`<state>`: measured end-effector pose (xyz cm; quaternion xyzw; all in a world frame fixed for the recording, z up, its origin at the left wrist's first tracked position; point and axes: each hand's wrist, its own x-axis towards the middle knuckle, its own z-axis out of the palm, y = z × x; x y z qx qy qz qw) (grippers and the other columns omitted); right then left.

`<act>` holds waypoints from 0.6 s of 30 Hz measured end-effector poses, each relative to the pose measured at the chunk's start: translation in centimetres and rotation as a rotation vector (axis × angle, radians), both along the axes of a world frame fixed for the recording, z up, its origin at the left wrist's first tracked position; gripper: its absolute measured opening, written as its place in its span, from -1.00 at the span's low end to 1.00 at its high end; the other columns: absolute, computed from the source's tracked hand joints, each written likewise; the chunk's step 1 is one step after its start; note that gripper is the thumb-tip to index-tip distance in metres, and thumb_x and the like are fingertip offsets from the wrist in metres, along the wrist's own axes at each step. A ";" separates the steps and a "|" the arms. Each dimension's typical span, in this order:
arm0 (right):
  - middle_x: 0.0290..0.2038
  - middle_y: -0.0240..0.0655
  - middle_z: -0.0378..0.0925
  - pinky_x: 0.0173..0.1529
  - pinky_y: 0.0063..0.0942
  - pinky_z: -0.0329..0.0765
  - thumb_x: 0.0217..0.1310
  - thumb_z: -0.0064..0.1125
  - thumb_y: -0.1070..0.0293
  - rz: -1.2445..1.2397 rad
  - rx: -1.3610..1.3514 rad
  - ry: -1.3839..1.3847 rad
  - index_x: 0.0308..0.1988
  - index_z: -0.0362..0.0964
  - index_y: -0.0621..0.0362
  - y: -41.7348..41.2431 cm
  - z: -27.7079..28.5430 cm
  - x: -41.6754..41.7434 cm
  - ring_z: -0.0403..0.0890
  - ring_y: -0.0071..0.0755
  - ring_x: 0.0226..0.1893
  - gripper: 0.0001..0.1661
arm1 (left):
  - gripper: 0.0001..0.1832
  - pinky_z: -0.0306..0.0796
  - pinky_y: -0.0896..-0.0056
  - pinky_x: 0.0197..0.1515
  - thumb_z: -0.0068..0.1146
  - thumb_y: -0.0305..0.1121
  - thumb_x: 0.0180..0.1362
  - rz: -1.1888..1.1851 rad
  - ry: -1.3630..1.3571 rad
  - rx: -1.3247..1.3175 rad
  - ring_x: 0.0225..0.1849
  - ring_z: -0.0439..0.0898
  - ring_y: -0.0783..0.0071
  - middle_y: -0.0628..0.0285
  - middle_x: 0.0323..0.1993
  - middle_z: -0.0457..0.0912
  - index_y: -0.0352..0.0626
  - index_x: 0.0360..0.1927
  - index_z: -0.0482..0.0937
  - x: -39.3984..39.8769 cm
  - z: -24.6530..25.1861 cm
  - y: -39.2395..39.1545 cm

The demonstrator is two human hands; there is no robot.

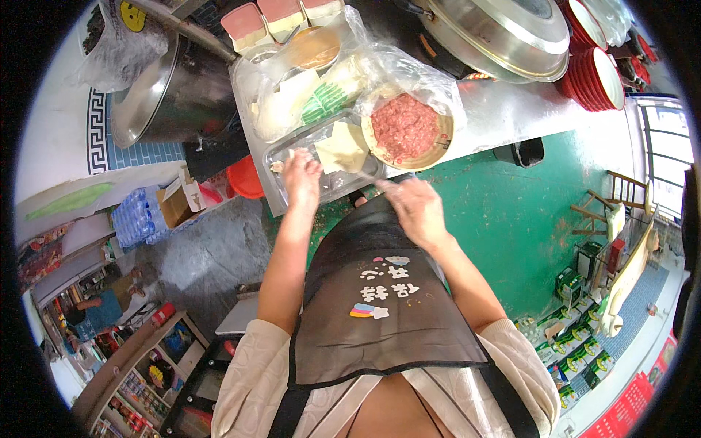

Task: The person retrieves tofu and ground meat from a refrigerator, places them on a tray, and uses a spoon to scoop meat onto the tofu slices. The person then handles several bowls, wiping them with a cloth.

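Square dough wrappers (342, 148) lie fanned out in a clear plastic tray (334, 189) on the metal counter. My left hand (303, 172) is over the tray's left part, its fingers bent beside a small pale folded piece of dough (277, 166); whether it grips anything is blurred. My right hand (413, 205) holds a thin stick-like utensil (368, 176), whose far end reaches the wrappers' lower edge. Right of the tray stands a bowl (445, 143) of raw minced meat (405, 128), with a clear plastic bag around its back rim.
Behind the tray, a plastic bag (328, 101) holds more pale wrappers. Lidded containers (246, 24) stand at the back. A large lidded metal pan (493, 38) and stacked red bowls (589, 82) stand right; a big metal pot (164, 93) stands left.
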<state>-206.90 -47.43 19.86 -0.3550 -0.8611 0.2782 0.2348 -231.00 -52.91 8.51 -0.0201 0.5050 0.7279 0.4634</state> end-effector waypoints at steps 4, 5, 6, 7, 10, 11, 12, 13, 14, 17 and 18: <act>-0.54 -0.29 0.41 -0.33 -0.29 0.40 0.07 0.10 0.46 -0.183 0.052 -0.164 -0.14 0.52 0.04 2.1 -1.7 2.8 0.48 -0.20 -0.45 -0.71 | -0.91 0.32 0.46 -0.43 -0.04 -0.39 0.20 -0.032 0.220 -0.114 -0.50 0.44 0.50 0.31 -0.45 0.47 -0.17 -0.31 0.46 -3.4 0.0 -2.3; -0.53 -0.29 0.42 -0.31 -0.29 0.40 0.07 0.10 0.47 -0.195 0.085 -0.174 -0.15 0.52 0.07 2.5 -2.3 2.9 0.48 -0.21 -0.44 -0.73 | -0.88 0.34 0.42 -0.40 -0.05 -0.37 0.21 -0.133 0.577 -0.255 -0.45 0.46 0.43 0.28 -0.42 0.48 -0.18 -0.30 0.47 -3.4 0.1 -2.5; -0.49 -0.29 0.45 -0.29 -0.29 0.40 0.09 0.08 0.45 -0.187 0.099 -0.178 -0.16 0.51 0.11 2.7 -2.6 2.6 0.50 -0.21 -0.41 -0.75 | -0.86 0.35 0.37 -0.37 -0.06 -0.35 0.22 -0.232 0.933 -0.396 -0.41 0.48 0.36 0.25 -0.40 0.49 -0.18 -0.28 0.47 -3.4 0.0 -2.7; -0.47 -0.28 0.47 -0.28 -0.29 0.40 0.10 0.07 0.45 -0.180 0.089 -0.205 -0.15 0.51 0.12 2.6 -3.0 2.6 0.50 -0.19 -0.40 -0.74 | -0.84 0.36 0.33 -0.34 -0.07 -0.33 0.23 -0.341 1.288 -0.527 -0.37 0.50 0.30 0.22 -0.37 0.50 -0.19 -0.26 0.48 -2.7 1.3 -1.9; -0.46 -0.25 0.49 -0.29 -0.35 0.42 0.17 0.03 0.44 -0.145 0.090 -0.164 -0.10 0.50 0.17 1.9 -4.7 2.1 0.50 -0.25 -0.44 -0.73 | -0.77 0.25 0.08 0.01 0.17 -0.37 0.02 -0.405 1.747 -0.537 -0.04 0.39 0.10 0.15 -0.16 0.48 -0.20 -0.25 0.48 0.4 3.1 -0.7; -0.46 -0.24 0.50 -0.28 -0.33 0.44 0.17 0.03 0.43 -0.207 -0.047 -0.131 -0.10 0.50 0.16 1.5 -4.9 2.2 0.52 -0.21 -0.42 -0.73 | -0.76 0.24 0.08 0.03 0.19 -0.37 -0.01 -0.421 1.888 -0.540 -0.01 0.38 0.12 0.16 -0.13 0.47 -0.19 -0.26 0.49 1.0 3.1 -0.4; -0.45 -0.23 0.52 -0.27 -0.31 0.45 0.17 0.03 0.42 -0.262 -0.186 -0.097 -0.11 0.50 0.14 1.1 -4.5 1.9 0.54 -0.18 -0.40 -0.73 | -0.72 0.23 0.12 0.04 0.24 -0.36 -0.07 -0.544 1.845 -0.490 0.00 0.36 0.17 0.21 -0.13 0.45 -0.16 -0.25 0.50 1.3 2.9 0.0; -0.44 -0.22 0.53 -0.26 -0.28 0.46 0.17 0.04 0.41 -0.317 -0.326 -0.062 -0.11 0.50 0.13 1.0 -4.0 1.7 0.56 -0.14 -0.38 -0.74 | -0.71 0.23 0.12 0.04 0.24 -0.34 -0.07 -0.634 1.850 -0.471 -0.01 0.37 0.19 0.23 -0.15 0.46 -0.15 -0.24 0.50 1.6 2.5 0.4; -0.43 -0.17 0.55 -0.25 -0.27 0.48 0.21 -0.01 0.42 -0.403 -0.612 -0.032 -0.12 0.50 0.16 1.2 -3.3 1.7 0.56 -0.08 -0.40 -0.75 | -0.71 0.23 0.12 0.04 0.24 -0.32 -0.06 -0.723 1.853 -0.451 -0.03 0.38 0.20 0.24 -0.16 0.46 -0.14 -0.23 0.51 1.8 2.2 0.9; -0.37 -0.15 0.56 -0.23 -0.28 0.48 0.21 -0.03 0.42 -0.380 -0.406 0.010 -0.11 0.50 0.15 1.8 -3.5 1.8 0.57 -0.09 -0.35 -0.74 | -0.73 0.27 0.12 -0.04 0.25 -0.28 -0.07 -0.839 1.891 -0.389 -0.09 0.42 0.25 0.28 -0.21 0.47 -0.09 -0.27 0.52 1.3 0.8 1.9; -0.38 -0.15 0.55 -0.23 -0.30 0.48 0.22 -0.03 0.43 -0.300 -0.173 -0.028 -0.10 0.50 0.16 2.2 -4.1 1.7 0.57 -0.12 -0.35 -0.73 | -0.73 0.28 0.13 -0.06 0.25 -0.28 -0.07 -0.873 1.875 -0.366 -0.10 0.43 0.25 0.27 -0.22 0.48 -0.09 -0.28 0.53 1.0 0.7 2.1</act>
